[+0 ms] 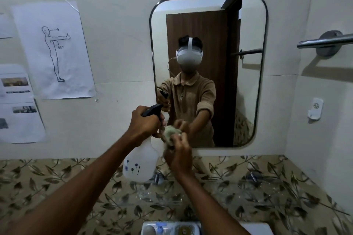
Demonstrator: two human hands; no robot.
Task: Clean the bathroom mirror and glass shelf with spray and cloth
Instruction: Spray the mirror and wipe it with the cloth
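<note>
A rounded black-framed mirror [246, 101] hangs on the white wall ahead. My left hand [146, 123] grips the black trigger head of a translucent white spray bottle [140, 164], raised in front of the mirror's lower left corner with its nozzle toward the glass. My right hand [178, 155] is closed on a crumpled pale green cloth [171, 132], held at the mirror's bottom left, just right of the bottle. The glass shelf [238, 189] runs below the mirror on metal brackets, transparent over the leaf-patterned tiles.
Paper sheets [55, 49] are taped to the wall at left. A steel towel bar [324, 41] juts from the right wall, with a small white holder [315, 108] under it. A sink edge with toiletries [170, 228] shows at the bottom.
</note>
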